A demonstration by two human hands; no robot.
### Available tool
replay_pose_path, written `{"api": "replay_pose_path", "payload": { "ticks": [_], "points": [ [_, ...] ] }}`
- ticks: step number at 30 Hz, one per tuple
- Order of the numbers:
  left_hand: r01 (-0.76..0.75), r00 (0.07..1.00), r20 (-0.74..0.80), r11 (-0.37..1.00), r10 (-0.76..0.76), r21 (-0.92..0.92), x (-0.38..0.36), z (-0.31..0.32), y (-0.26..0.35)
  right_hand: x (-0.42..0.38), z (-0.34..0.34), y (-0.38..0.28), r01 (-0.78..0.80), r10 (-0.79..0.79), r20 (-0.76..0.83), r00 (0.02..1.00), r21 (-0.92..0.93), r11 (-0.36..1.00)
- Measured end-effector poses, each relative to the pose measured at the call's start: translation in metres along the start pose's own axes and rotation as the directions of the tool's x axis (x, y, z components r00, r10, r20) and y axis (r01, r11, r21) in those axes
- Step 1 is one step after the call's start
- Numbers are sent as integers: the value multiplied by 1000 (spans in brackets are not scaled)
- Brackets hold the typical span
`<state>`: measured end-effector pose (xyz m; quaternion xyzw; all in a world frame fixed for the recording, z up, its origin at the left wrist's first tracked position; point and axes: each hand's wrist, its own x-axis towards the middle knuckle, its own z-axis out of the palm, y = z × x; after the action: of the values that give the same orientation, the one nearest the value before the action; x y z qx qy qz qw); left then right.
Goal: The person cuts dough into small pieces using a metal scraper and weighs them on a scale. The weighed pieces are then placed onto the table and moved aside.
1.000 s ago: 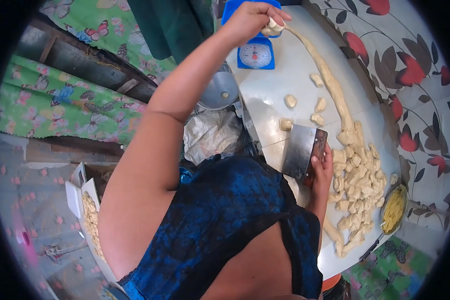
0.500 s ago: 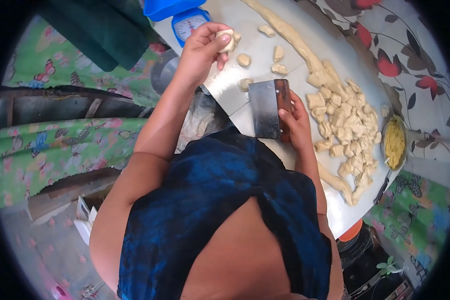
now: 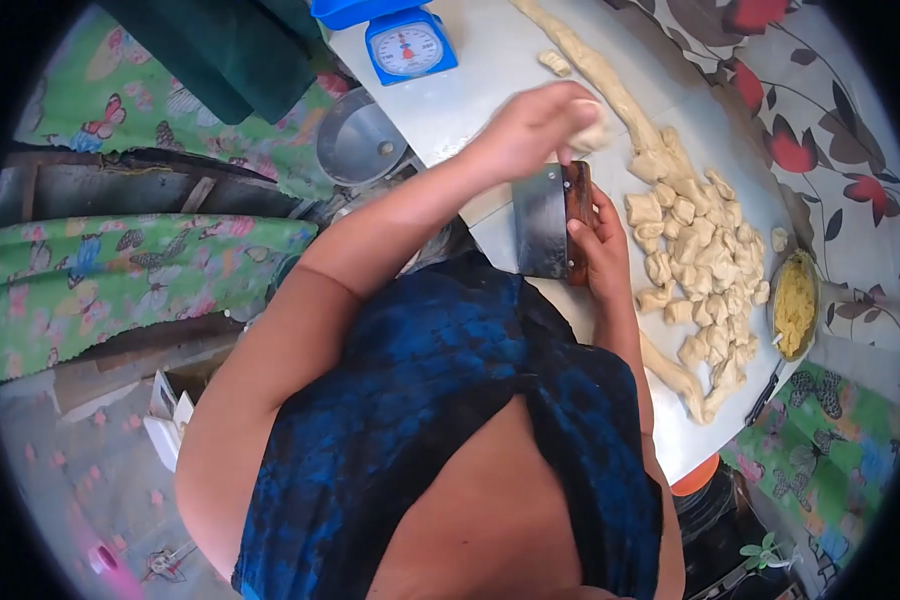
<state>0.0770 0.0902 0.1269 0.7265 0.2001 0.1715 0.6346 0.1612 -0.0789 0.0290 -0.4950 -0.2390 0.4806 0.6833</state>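
Observation:
My left hand (image 3: 532, 122) is closed round a dough piece (image 3: 592, 132), blurred by motion, above the table (image 3: 490, 100). Below it, my right hand (image 3: 602, 248) grips the wooden handle of a bench scraper (image 3: 542, 222), whose broad metal blade faces left. Just right of the scraper lies a heap of cut dough pieces (image 3: 705, 255). A long dough rope (image 3: 598, 75) runs from the heap to the far edge. One loose dough piece (image 3: 554, 64) rests beside the rope; my left hand and forearm hide the spot where others lay.
A blue dial scale (image 3: 410, 48) stands at the far left of the table. Beside the table edge is a metal bowl (image 3: 345, 150). At the right are a bowl of yellow filling (image 3: 795, 305) and a dark-handled utensil (image 3: 765, 398). Another dough strip (image 3: 675, 378) lies near my right forearm.
My left hand has swung right with the dough piece, from near the scale to above the scraper. My right hand and the scraper have barely moved. The view has shifted slightly.

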Motion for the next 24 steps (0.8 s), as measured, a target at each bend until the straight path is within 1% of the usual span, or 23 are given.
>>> {"api": "replay_pose_path", "payload": {
  "ticks": [1,3,4,6,7,9,10,12,14,15,16,17,18,19,20,21,23,24],
  "points": [
    [-83,997,4,995,83,63,7,17,0,0,-2,2,21,-21,-2,1000,-14,1000],
    [-80,977,206,991,57,104,13,31,9,1,-5,6,26,-26,-7,1000,-36,999],
    [-78,978,201,992,56,104,15,32,12,1,-4,6,34,-36,-22,999,-55,998],
    [-62,911,407,998,61,-12,17,33,15,0,-2,4,51,-53,-29,998,-43,998],
    [-59,912,406,998,59,-13,19,27,12,0,-1,2,72,-74,-40,996,-32,997],
    [-105,899,438,981,24,161,27,2,3,-2,1,-5,62,-62,-20,998,5,998],
    [-126,948,310,981,75,147,28,-8,-8,-3,1,-7,51,-51,0,999,39,998],
    [-113,991,92,968,95,223,24,-31,-28,-3,-3,-5,48,-47,-27,999,40,998],
    [-17,1000,3,863,18,506,12,-51,-45,0,-9,-3,52,-50,-45,998,36,998],
    [-18,999,-24,873,34,487,6,-56,-63,3,-12,0,103,-95,-98,991,85,991],
    [-9,997,-57,827,49,562,0,-57,-70,4,-14,1,154,-133,-153,979,131,979],
    [6,994,-89,775,65,632,-4,-58,-76,5,-13,-2,156,-136,-150,979,130,979],
    [7,994,-91,775,66,631,-5,-58,-87,5,-12,-6,169,-128,-219,967,183,969],
    [-66,967,-134,722,216,688,-5,-56,-94,5,-11,-9,185,-114,-287,951,234,955],
    [-127,918,-163,656,362,744,-3,-56,-100,5,-12,-10,179,-103,-321,941,218,960],
    [-123,919,-165,659,358,742,-1,-56,-106,4,-11,-11,174,-98,-321,942,217,961],
    [-65,973,-92,635,211,770,6,-53,-107,4,-10,-12,231,-120,-429,895,218,948],
    [-61,974,-92,636,206,769,9,-53,-106,4,-13,-12,234,-124,-443,888,203,951]
  ]
}}
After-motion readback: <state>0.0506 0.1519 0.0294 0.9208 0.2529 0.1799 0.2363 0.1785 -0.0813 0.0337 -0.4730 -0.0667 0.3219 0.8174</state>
